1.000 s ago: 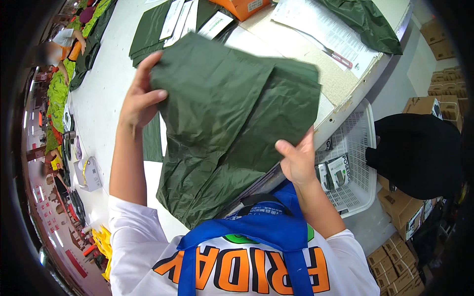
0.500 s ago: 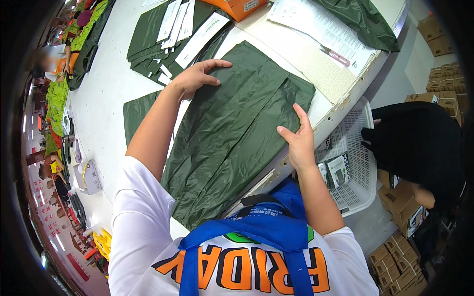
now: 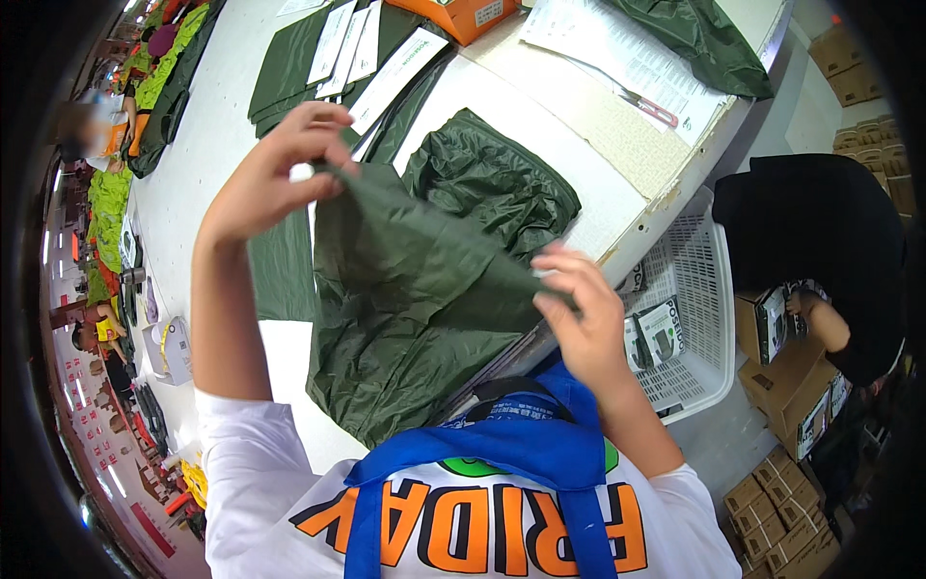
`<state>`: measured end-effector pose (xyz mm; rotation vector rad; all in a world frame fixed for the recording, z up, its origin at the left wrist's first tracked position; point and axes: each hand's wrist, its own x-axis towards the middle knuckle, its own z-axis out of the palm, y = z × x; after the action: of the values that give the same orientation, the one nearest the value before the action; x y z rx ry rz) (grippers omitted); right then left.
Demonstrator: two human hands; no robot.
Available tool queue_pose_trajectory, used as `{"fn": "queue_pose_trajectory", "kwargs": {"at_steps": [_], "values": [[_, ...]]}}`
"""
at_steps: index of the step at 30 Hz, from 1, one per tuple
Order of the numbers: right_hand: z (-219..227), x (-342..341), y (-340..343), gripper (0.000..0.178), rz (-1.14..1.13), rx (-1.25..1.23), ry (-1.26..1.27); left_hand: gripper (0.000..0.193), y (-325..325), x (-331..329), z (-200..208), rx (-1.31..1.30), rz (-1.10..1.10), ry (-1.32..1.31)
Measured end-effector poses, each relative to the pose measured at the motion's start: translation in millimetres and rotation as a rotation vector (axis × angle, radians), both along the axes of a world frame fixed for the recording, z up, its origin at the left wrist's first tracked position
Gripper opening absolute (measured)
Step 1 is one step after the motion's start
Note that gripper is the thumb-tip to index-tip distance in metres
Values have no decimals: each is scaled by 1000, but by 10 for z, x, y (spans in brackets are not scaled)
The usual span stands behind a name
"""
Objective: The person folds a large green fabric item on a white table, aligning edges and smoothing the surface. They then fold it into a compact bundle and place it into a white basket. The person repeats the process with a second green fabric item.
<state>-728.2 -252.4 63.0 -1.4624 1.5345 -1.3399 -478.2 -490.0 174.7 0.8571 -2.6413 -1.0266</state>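
Note:
A dark green, thin, shiny fabric piece (image 3: 410,275), perhaps a bag or cover, lies in front of me on the white table (image 3: 217,116), its near end at my apron. My left hand (image 3: 265,183) pinches its raised edge at the left, thumb and fingers closed. At the other end of that edge, my right hand (image 3: 588,323) grips the cloth, slightly blurred. Between the hands the layer is stretched and lifted. Beyond it the far part of the cloth sits bunched up in wrinkles.
Flat green pieces with white paper cards (image 3: 395,77) lie farther back, near an orange box (image 3: 463,14). A red-handled cutter (image 3: 651,108) rests on printed sheets (image 3: 588,48). Beside the table's right edge stands a white basket (image 3: 709,338) holding packets; a co-worker in black (image 3: 810,251) reaches into cartons.
Both hands have closed on the cloth, which lay flat under open fingers before. Its edge is now lifted toward me, the left hand has moved left and nearer, and the far part has crumpled.

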Motion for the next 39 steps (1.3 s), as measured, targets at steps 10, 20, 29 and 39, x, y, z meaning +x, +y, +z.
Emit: {"fn": "queue_pose_trajectory", "kwargs": {"at_steps": [10,20,29,39], "values": [[-634,-133,-379,34,-340,418,144,45,-430,-557,-1828,649,475,115],[-356,105,-1632,50,141,547,643,63,1779,1000,-1120,-294,676,-205],[-1067,-118,-1810,45,206,288,494,123,4526,1631,-1753,555,1324,213],[-1107,-188,-1811,38,69,312,497,75,4246,1800,-1802,-35,1291,-309]]}}
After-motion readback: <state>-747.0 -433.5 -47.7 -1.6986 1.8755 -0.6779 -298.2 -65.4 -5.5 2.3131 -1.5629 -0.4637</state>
